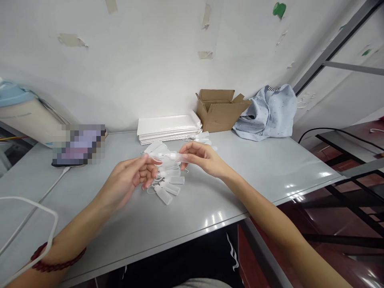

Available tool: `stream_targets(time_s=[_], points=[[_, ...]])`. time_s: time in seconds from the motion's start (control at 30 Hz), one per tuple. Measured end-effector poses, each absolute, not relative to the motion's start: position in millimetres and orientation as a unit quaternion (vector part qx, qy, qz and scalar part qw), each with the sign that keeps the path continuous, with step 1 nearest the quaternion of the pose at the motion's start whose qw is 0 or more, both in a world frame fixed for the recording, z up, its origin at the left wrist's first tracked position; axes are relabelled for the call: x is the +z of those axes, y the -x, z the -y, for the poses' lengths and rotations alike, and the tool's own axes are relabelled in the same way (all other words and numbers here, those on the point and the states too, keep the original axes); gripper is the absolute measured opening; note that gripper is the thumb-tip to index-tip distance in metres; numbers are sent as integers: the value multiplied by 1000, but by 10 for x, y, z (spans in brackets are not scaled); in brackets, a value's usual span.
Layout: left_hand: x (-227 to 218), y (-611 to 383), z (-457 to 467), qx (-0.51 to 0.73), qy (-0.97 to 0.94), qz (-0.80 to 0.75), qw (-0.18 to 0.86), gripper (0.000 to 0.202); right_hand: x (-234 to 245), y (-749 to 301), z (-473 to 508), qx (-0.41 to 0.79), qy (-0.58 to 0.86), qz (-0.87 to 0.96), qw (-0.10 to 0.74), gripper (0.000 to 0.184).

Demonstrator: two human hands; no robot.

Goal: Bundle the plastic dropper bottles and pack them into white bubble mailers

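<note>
A small translucent white plastic bottle point(173, 157) is held level above the desk, its thin end pointing left. My right hand point(204, 158) pinches the body of it between thumb and fingers. On the other side, the thumb and forefinger of my left hand point(127, 176) are closed at the thin end, the other fingers curled below. Exactly what sits between the left fingertips is blurred. Under and behind my hands lie several similar small bottles point(170, 188) with thin white loops, fanned out in a loose pile and partly hidden.
Behind the pile is a stack of white flat packets point(168, 127). An open cardboard box point(223, 112) and a light blue cloth point(268, 114) stand at the back right. To the left are a phone point(81, 146), a white cable point(49, 190) and a pale bin-like container point(27, 112).
</note>
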State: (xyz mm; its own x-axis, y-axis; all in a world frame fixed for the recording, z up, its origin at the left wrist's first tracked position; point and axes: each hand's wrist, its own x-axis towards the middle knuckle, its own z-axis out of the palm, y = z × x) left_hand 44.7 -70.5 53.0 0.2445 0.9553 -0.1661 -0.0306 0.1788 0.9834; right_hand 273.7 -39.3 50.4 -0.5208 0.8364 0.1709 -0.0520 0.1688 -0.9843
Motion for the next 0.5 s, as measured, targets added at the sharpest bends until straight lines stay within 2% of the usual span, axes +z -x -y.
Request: stream_targets(time_s=[0.13, 0.27, 0.5], points=[[511, -453, 718, 402, -553, -490, 541, 23, 505, -2738, 397, 565, 298, 668, 382, 13], [519, -461, 730, 366, -622, -531, 445, 24, 482, -2744, 395, 565, 306, 670, 372, 15], [525, -482, 754, 315, -669, -514, 435, 28, 447, -2751, 394, 582, 283, 677, 351, 17]])
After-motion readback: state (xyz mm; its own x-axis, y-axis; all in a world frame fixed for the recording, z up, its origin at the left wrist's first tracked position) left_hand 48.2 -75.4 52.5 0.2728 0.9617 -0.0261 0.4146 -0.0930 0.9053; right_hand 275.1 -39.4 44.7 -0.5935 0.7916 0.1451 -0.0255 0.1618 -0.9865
